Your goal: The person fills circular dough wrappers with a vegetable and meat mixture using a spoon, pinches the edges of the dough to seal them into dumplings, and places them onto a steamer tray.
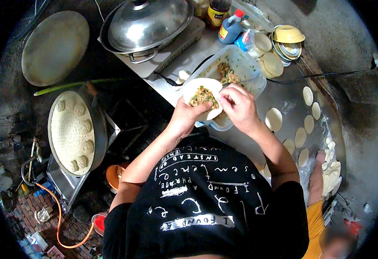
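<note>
My left hand (189, 116) holds a round dough wrapper (212, 84) from below, its thumb resting on the chopped filling (202, 97) in the middle. At the wrapper's right edge my right hand (239, 105) pinches the dough between thumb and fingers. Just beyond both hands is a clear plastic tub (257, 69) with more of the same filling (229, 74), partly hidden by them. Several flat dough rounds (273, 119) lie on the metal table to the right. Pleated buns (87, 147) sit in a perforated steamer tray (67, 129) at the left.
A lidded wok (143, 26) stands on a cooker at the upper left. Sauce bottles (230, 30) and stacked bowls (287, 35) stand behind the tub. Another person's arm (316, 181) reaches to a dough lump (331, 178) at right. An orange hose (59, 220) lies on the brick floor.
</note>
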Motion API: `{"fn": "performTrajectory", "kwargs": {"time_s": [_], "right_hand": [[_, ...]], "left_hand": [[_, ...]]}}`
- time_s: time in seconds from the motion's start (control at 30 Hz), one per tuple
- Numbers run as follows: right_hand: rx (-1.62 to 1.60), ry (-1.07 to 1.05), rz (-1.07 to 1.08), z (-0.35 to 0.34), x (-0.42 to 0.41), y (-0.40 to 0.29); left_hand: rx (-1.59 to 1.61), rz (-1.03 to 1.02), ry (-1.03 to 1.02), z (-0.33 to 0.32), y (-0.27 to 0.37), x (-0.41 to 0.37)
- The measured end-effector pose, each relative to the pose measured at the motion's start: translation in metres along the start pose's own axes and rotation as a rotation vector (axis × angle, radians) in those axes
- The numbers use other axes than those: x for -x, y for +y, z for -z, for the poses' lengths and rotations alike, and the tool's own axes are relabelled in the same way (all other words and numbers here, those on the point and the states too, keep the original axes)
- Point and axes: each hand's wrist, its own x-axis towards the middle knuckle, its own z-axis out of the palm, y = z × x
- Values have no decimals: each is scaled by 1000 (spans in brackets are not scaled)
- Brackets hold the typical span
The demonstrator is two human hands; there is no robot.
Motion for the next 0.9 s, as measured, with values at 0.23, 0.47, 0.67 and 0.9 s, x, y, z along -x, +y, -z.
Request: {"fn": "performTrajectory", "kwargs": {"time_s": [0.23,0.47,0.67,0.9], "right_hand": [[-88,-107,-230,15,-7,-3],[-11,-134,-123,26,-23,-17],[209,-178,278,36,-29,-29],[208,-292,324,42,-30,-39]], "left_hand": [[109,193,-59,0,13,1],[73,241,-169,-3,21,1],[-26,365,-277,-4,27,-4],[-156,367,-443,-8,31,-11]]}}
